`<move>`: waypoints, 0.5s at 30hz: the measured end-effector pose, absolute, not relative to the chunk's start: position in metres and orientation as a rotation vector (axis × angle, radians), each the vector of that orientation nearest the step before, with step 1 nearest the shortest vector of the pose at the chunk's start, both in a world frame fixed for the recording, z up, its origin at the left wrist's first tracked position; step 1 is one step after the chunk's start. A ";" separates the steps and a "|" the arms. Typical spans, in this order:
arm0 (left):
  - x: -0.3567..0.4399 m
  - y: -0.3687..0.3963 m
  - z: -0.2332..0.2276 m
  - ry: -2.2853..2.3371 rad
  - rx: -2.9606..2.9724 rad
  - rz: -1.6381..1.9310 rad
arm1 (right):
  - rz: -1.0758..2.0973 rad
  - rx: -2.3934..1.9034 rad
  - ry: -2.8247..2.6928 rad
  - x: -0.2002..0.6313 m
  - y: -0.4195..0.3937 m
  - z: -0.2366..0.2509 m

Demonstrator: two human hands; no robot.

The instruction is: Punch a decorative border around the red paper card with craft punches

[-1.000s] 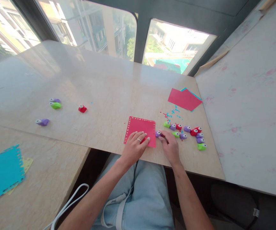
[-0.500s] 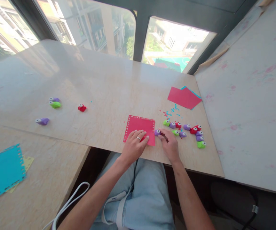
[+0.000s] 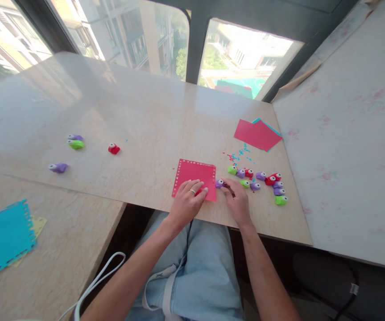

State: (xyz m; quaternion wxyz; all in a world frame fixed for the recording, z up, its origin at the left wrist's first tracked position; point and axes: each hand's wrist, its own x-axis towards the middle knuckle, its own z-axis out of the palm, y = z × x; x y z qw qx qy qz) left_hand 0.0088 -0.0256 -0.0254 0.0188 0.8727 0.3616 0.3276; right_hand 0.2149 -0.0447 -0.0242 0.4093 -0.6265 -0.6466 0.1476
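Pressing down flat, the left hand [image 3: 187, 200] lies with fingers spread on the near right corner of a red paper square [image 3: 195, 177], which lies at the near edge of the worktop [image 3: 145, 120] and has a row of small punched holes along its left and far edges. Just right of the sheet, the right hand [image 3: 237, 200] has its fingertips pinched on a small purple punch [image 3: 219, 183] that sits touching the paper's right edge. Beyond that hand, a cluster of small punches [image 3: 262, 182] in green, purple and red is strewn on the worktop, with tiny paper bits [image 3: 239, 156] scattered just beyond them. Farther right lies a stack of red and blue sheets [image 3: 257, 134]. Well apart on the left sit a red punch [image 3: 113, 148], a purple and green pair [image 3: 75, 141] and a lone purple one [image 3: 58, 167]. At the near left lies a blue punched sheet [image 3: 1, 238] over a yellow one [image 3: 35, 232]
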 end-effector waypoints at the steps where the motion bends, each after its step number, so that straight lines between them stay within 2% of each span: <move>1: 0.009 -0.026 -0.025 1.121 2.706 1.007 | 0.370 -1.579 -1.629 0.215 -0.045 -0.024; 15: 0.010 -0.027 -0.025 1.116 2.719 0.959 | 0.404 -1.571 -1.647 0.214 -0.046 -0.022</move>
